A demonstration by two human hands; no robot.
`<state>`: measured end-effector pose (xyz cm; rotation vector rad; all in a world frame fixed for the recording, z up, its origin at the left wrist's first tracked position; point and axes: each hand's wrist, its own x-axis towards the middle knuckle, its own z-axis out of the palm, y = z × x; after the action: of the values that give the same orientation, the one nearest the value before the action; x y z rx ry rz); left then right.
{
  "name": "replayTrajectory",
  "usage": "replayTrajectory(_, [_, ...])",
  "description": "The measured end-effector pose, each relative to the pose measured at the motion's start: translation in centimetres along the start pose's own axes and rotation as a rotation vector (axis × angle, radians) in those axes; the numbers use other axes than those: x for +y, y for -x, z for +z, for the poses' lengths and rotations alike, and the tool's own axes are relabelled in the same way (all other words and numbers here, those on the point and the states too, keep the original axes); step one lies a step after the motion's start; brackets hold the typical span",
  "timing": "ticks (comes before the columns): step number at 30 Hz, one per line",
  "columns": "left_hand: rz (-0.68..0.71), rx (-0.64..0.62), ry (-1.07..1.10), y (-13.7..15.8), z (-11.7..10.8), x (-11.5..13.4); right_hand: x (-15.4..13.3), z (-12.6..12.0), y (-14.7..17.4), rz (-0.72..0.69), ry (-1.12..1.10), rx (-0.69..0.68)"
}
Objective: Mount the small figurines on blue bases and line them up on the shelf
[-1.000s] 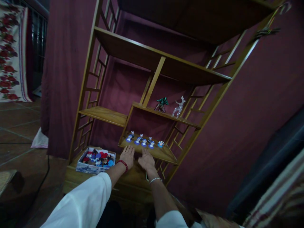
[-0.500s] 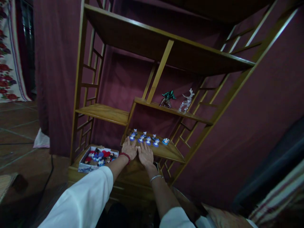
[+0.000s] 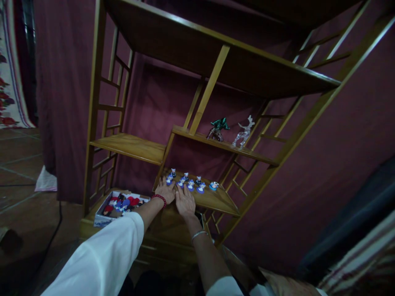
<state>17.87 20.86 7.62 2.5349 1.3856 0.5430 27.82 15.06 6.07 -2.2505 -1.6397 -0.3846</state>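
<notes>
Several small figurines (image 3: 191, 184) with purple-blue bases stand in a front row on the low wooden shelf (image 3: 212, 199). Behind them is a row of dark-and-white figurines (image 3: 186, 176), and one on a light blue base (image 3: 214, 186) stands to the right. My left hand (image 3: 165, 191), with a red bead bracelet, lies at the shelf's front left, fingers outstretched near the leftmost purple-based figurine (image 3: 169, 179). Beside it, my right hand (image 3: 185, 200) has its fingers extended at the front row. Neither hand visibly grips anything; whether the fingertips touch the figurines I cannot tell.
A box (image 3: 103, 221) of mixed red, blue and black figurines sits at lower left. On the shelf above stand a green figure (image 3: 219, 128) and a clear deer figurine (image 3: 243, 132). A bare side shelf (image 3: 131, 146) and a wooden upright (image 3: 210, 90) flank the space.
The view has shifted slightly, so the cabinet appears a little larger. Both hands stay at the front row of figurines, nearly unchanged, with fingers still outstretched.
</notes>
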Motion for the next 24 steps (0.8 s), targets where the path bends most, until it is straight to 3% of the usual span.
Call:
replayTrajectory(6, [-0.016, 0.012, -0.039, -0.7, 0.7, -0.1, -0.3, 0.1, -0.9, 0.030, -0.025, -0.042])
replayTrajectory(24, [-0.039, -0.020, -0.052, -0.4, 0.4, 0.2, -0.8, 0.4, -2.1, 0.026, -0.046, 0.098])
